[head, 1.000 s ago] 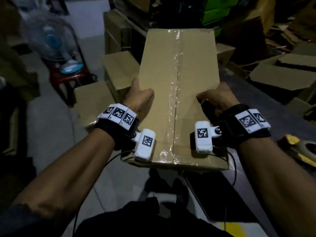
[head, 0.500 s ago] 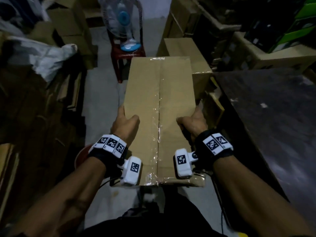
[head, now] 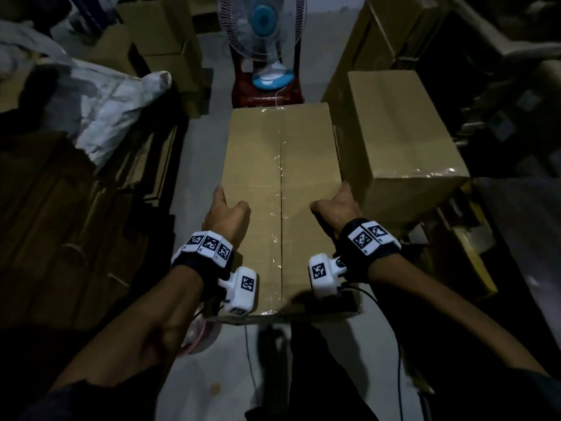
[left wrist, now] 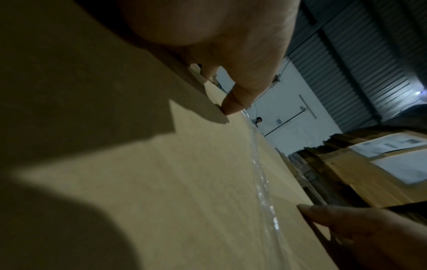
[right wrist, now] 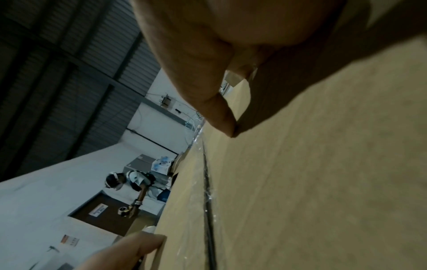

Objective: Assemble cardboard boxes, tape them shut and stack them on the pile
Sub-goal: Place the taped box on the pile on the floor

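I hold a brown cardboard box (head: 258,177) lengthwise in front of me, its top seam closed with clear tape (head: 280,208). My left hand (head: 226,208) grips the box's left edge with its thumb on top. My right hand (head: 334,205) grips the right edge the same way. The fingers of both hands are hidden down the sides. In the left wrist view the left thumb (left wrist: 231,102) presses on the box top (left wrist: 161,182) beside the tape. In the right wrist view the right thumb (right wrist: 219,117) lies on the cardboard (right wrist: 323,164).
A second taped box (head: 400,141) stands just right of the held one. Straight ahead a fan (head: 262,34) sits on a red stool (head: 267,97). A white sack (head: 100,95) and flat cardboard stacks (head: 60,214) line the left. Another person (right wrist: 136,182) works far off.
I have turned left with the box still held in both hands. The fan has come to straight ahead, and the held box now sits beside the taped box on the right.
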Available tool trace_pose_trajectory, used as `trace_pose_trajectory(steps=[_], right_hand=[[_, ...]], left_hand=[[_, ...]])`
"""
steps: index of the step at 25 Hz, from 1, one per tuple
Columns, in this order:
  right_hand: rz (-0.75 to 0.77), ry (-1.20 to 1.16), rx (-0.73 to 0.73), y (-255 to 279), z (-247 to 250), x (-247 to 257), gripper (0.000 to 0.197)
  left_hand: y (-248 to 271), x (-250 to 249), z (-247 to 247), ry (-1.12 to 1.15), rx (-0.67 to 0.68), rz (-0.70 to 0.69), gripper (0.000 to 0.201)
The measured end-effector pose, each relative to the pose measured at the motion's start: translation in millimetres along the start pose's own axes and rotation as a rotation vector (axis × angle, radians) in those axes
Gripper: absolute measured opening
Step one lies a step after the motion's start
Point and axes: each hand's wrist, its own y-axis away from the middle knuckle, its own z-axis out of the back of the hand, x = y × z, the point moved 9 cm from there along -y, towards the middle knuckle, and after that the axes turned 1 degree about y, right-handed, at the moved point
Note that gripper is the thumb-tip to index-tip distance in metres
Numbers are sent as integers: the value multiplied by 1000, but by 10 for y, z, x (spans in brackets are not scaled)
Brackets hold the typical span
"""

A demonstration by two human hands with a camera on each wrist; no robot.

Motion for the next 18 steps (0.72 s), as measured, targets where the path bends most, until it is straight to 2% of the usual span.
trace_pose_trajectory(steps=[4, 11, 14, 16, 18], right_hand=[[61, 61, 14, -1202, 105, 567, 93], [155, 216, -27, -2829, 184, 1103, 85], [188, 316, -59, -3315, 129, 1175, 76], [200, 528, -48, -3510, -6, 1126, 71], [200, 706, -44, -3630, -148, 1055, 70]], left_hand=[[-1068, -583, -546, -110, 23, -9, 82], [-2513, -1181, -1365, -314, 112, -87, 80], [-2944, -1273, -1643, -350, 142, -115, 79], [-3094, -1263, -1854, -422, 203, -146, 79], [-3192, -1245, -1964, -525, 207, -191, 79]])
